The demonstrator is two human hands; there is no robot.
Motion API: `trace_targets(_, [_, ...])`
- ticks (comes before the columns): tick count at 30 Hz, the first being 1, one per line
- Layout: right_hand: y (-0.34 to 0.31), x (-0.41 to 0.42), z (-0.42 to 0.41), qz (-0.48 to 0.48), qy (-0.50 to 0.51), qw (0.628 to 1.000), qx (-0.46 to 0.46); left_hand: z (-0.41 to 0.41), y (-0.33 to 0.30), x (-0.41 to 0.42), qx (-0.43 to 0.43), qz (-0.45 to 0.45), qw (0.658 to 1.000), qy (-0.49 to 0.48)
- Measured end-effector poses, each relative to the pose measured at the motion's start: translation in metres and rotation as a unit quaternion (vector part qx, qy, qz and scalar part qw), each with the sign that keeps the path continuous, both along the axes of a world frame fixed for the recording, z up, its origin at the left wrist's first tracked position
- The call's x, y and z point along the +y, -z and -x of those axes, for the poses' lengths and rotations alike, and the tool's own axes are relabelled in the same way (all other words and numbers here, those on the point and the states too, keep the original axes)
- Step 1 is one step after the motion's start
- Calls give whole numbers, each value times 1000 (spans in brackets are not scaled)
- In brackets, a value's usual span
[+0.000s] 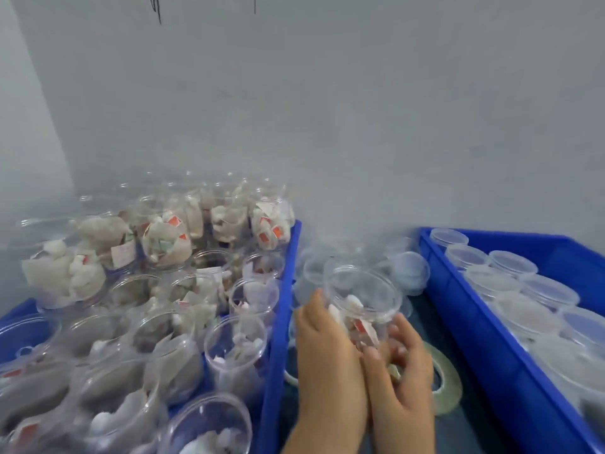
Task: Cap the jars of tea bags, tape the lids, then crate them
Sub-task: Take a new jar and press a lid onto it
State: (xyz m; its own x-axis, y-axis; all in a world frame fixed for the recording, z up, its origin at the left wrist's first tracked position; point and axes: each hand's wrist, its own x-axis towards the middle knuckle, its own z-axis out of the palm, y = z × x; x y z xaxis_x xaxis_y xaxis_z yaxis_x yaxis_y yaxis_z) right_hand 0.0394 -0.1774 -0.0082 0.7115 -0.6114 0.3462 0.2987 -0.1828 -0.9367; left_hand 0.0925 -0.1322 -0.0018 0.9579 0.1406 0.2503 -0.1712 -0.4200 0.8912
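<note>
Left hand [322, 347], right hand [404, 371] side by side, fingers forward, both grips curled round clear jar [363, 301].

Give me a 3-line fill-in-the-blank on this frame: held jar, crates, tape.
1. Both hands, left hand and right hand, hold one clear jar of ____ bags.
2. The tape roll lies between two ____ crates.
3. The right crate holds jars that are ____, while the jars in the left crate are open.

Missing: tea; blue; capped
</note>
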Motion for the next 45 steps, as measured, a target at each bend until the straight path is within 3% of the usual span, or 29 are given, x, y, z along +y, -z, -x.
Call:
trace_targets(2, [17,-21,5,-14,9,999,35,9,21,-21,11,-16,999,38])
trace_targets(5, [44,-50,4,45,2,992,114,13,46,-39,85,35,994,53])
trace_targets(8, [63,-72,-4,60,-65,979,184,7,69,-46,135,68,987,45])
trace_targets(11, [74,-90,-15,65,-91,970,217,2,92,-48,99,-19,994,31])
trace_targets(15, [72,-117,-53,181,-6,957,225,-7,113,-44,48,-64,997,22])
trace_targets(19, [69,-142,-113,340,-24,893,295,-13,119,-34,45,-77,994,54])
trace_targets(23, [84,-152,-155,520,-117,736,417,-12,123,-35,61,-76,993,63])
trace_targets(25, [92,-153,-165,537,-116,707,446,-14,126,-34,52,-66,995,59])
trace_targets(27, [90,-152,-163,515,-69,747,413,-15,129,-34,46,-62,995,55])
trace_targets(29, [77,-148,-148,454,4,831,322,-15,132,-36,53,-70,994,57])
trace_targets(31, [52,-143,-127,348,76,916,187,-15,134,-38,43,-67,996,50])
trace_targets(34, [6,-138,-99,125,74,988,46,-16,138,-43,18,-17,999,34])
trace_targets(36, [-16,-134,-85,-43,-24,998,46,-15,137,-45,33,14,999,38])
trace_targets(37, [-20,-131,-78,-65,-74,991,87,-15,137,-46,46,23,998,36])
trace_targets(40, [-5,-119,-64,78,-131,967,204,-15,137,-45,84,25,995,42])
trace_targets(45, [21,-105,-48,155,-178,947,219,-2,135,-44,92,11,995,20])
